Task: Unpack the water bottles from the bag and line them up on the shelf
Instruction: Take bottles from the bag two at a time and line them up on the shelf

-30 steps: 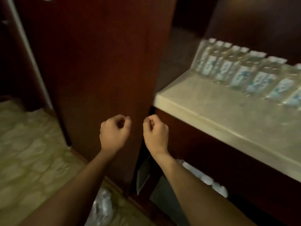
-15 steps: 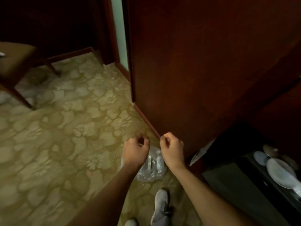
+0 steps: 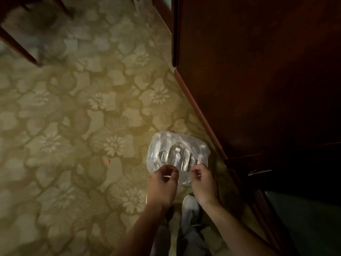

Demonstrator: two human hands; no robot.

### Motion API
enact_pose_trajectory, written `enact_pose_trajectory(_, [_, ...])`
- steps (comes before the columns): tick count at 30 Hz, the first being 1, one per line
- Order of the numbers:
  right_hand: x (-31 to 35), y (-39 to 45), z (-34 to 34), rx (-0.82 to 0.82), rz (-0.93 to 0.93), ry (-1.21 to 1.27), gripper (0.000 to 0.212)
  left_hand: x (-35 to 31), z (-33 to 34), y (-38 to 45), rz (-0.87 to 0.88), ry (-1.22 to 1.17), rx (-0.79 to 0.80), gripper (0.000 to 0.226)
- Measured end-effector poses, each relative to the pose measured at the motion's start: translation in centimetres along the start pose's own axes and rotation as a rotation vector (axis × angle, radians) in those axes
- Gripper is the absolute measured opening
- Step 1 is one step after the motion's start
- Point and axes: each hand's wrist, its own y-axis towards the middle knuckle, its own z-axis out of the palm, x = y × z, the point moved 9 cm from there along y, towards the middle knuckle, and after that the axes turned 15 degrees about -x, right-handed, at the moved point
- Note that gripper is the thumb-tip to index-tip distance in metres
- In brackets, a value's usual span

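Observation:
A clear plastic bag [image 3: 195, 146] lies on the patterned carpet beside the dark wooden cabinet. Through its film I make out water bottles [image 3: 175, 154], blurred and shiny. My left hand [image 3: 163, 185] is at the bag's near left edge with thumb and fingers pinched on the film. At the near right edge, my right hand [image 3: 203, 182] is curled the same way, fingertips on the plastic. The shelf and the lined-up bottles are out of view.
The dark wooden cabinet [image 3: 258, 80] rises on the right, its base rail running diagonally past the bag. My shoes [image 3: 190, 204] stand just below the hands. A chair leg [image 3: 18, 47] shows at top left. Flowered carpet [image 3: 73, 126] covers the left.
My view swung from the shelf with its bottles down to the floor. Both hands dropped from in front of the cabinet to the bag's near edge and closed on it.

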Motion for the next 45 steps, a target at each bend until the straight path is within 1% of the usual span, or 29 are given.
enact_pose_trajectory(3, [-4.0, 2.2, 3.7, 0.016, 0.061, -0.014, 0.013, 5.2, 3.2, 2.6, -0.059, 0.083, 0.026, 0.014])
enact_pose_trajectory(6, [-7.3, 4.6, 8.0, 0.047, 0.102, -0.034, 0.009, 10.0, 6.7, 5.3, -0.139, 0.065, 0.048, 0.019])
enact_pose_trajectory(10, [-11.5, 8.5, 13.5, 0.075, 0.157, -0.072, 0.023, 14.6, 10.9, 9.4, -0.186, 0.009, 0.075, 0.020])
enact_pose_trajectory(12, [-14.1, 10.6, 16.0, 0.079, 0.192, -0.126, 0.025, 17.6, 13.2, 11.7, -0.236, -0.011, 0.073, 0.016])
enact_pose_trajectory(13, [-15.4, 11.6, 17.0, 0.066, 0.213, -0.142, 0.026, 18.6, 14.1, 12.8, -0.243, -0.018, 0.068, 0.018])
enact_pose_trajectory(15, [-17.6, 14.0, 19.0, 0.025, 0.238, -0.146, 0.025, 19.9, 16.1, 15.3, -0.285, -0.119, 0.060, 0.020])
enact_pose_trajectory(16, [-18.8, 15.3, 20.1, 0.010, 0.243, -0.162, 0.024, 20.4, 17.4, 16.5, -0.344, -0.210, 0.074, 0.014])
enact_pose_trajectory(18, [-21.0, 17.4, 21.9, 0.005, 0.259, -0.182, 0.026, 21.5, 20.2, 18.9, -0.477, -0.345, 0.089, 0.016])
enact_pose_trajectory(19, [-22.0, 18.5, 22.9, 0.024, 0.277, -0.184, 0.027, 21.9, 21.3, 20.3, -0.479, -0.336, 0.090, 0.013])
enact_pose_trajectory(20, [-22.8, 19.5, 23.9, 0.044, 0.298, -0.191, 0.031, 22.4, 22.2, 21.8, -0.460, -0.287, 0.096, 0.011])
enact_pose_trajectory(22, [-24.3, 21.1, 25.3, 0.083, 0.362, -0.215, 0.049, 24.6, 23.5, 23.6, -0.442, -0.095, 0.121, 0.032])
enact_pose_trajectory(23, [-24.9, 21.6, 25.9, 0.099, 0.375, -0.262, 0.060, 25.9, 23.9, 24.2, -0.447, 0.043, 0.138, 0.037])
enact_pose_trajectory(25, [-25.7, 22.2, 27.1, 0.136, 0.377, -0.358, 0.077, 28.3, 24.8, 24.6, -0.414, 0.302, 0.215, 0.041])
enact_pose_trajectory(26, [-26.2, 22.1, 27.7, 0.159, 0.405, -0.360, 0.086, 29.0, 25.3, 24.3, -0.378, 0.382, 0.266, 0.042])
enact_pose_trajectory(28, [-27.5, 21.7, 29.0, 0.195, 0.487, -0.337, 0.107, 30.2, 26.4, 23.6, -0.351, 0.404, 0.305, 0.050])
enact_pose_trajectory(29, [-28.0, 22.0, 29.4, 0.197, 0.481, -0.329, 0.111, 31.0, 26.8, 23.2, -0.368, 0.396, 0.292, 0.064])
enact_pose_trajectory(30, [-28.1, 22.3, 29.6, 0.194, 0.457, -0.325, 0.104, 31.9, 26.9, 23.2, -0.379, 0.399, 0.254, 0.083])
enact_pose_trajectory(31, [-27.9, 22.5, 29.7, 0.190, 0.438, -0.317, 0.087, 32.4, 26.7, 23.2, -0.391, 0.399, 0.214, 0.097])
enact_pose_trajectory(32, [-27.3, 22.3, 29.4, 0.180, 0.428, -0.292, 0.067, 32.5, 26.5, 22.9, -0.410, 0.388, 0.185, 0.098])
enact_pose_trajectory(33, [-26.8, 22.2, 29.0, 0.162, 0.427, -0.269, 0.053, 32.5, 26.3, 22.8, -0.433, 0.370, 0.170, 0.086])
enact_pose_trajectory(34, [-26.2, 22.1, 28.4, 0.147, 0.417, -0.246, 0.046, 32.0, 26.1, 22.3, -0.456, 0.336, 0.174, 0.069])
enact_pose_trajectory(36, [-24.4, 21.4, 26.6, 0.094, 0.413, -0.190, 0.045, 31.0, 25.6, 21.3, -0.494, 0.245, 0.184, 0.041])
enact_pose_trajectory(37, [-23.5, 20.9, 26.0, 0.075, 0.428, -0.126, 0.047, 30.3, 25.1, 20.8, -0.509, 0.205, 0.174, 0.034])
enact_pose_trajectory(40, [-20.9, 18.6, 23.9, 0.059, 0.591, 0.119, 0.055, 27.4, 22.8, 19.1, -0.602, 0.079, 0.179, 0.031])
enact_pose_trajectory(41, [-20.1, 17.8, 23.1, 0.084, 0.638, 0.148, 0.057, 26.4, 21.9, 18.3, -0.631, 0.043, 0.198, 0.032])
enact_pose_trajectory(43, [-18.6, 16.4, 21.1, 0.135, 0.670, 0.124, 0.058, 24.6, 20.1, 16.8, -0.649, 0.022, 0.254, 0.032])
enact_pose_trajectory(45, [-16.9, 14.9, 18.7, 0.159, 0.666, 0.092, 0.057, 23.0, 17.8, 15.1, -0.650, 0.009, 0.256, 0.038])
